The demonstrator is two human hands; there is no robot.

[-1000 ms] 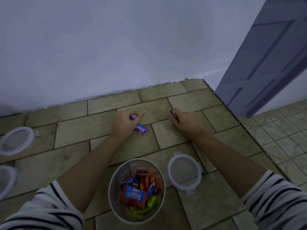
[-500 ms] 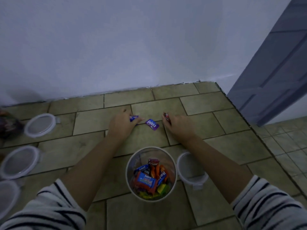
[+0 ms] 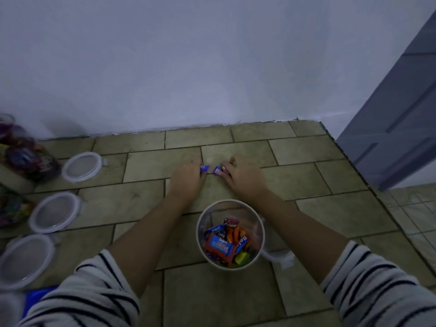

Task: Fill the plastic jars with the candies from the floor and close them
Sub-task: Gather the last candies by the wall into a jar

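Plastic jar (image 3: 261, 228), clear and round, stands lidless on the olive tiled floor (image 3: 146, 199) between my forearms, partly filled with glossy wrapped candies (image 3: 220, 245). Three white-rimmed lids (image 3: 81, 166) lie to its left. Beyond the jar my left hand (image 3: 187, 179) pinches a blue candy (image 3: 204, 168). My right hand (image 3: 244, 179) curls its fingers (image 3: 232, 161) round a red candy (image 3: 225, 170), with a purple candy (image 3: 216, 171) just beside it.

Both hands low on tiled floor (image 3: 306, 149), near wall (image 3: 212, 67). Left hand (image 3: 186, 179) pinches blue candy (image 3: 204, 168); right hand (image 3: 244, 179), fingers curled, holds red candy (image 3: 224, 170), purple candy (image 3: 216, 171) touching its fingertips. Open jar (image 3: 197, 234), part-filled with wrapped candies (image 3: 220, 246), stands between forearms. Three lids (image 3: 81, 166) lie left.
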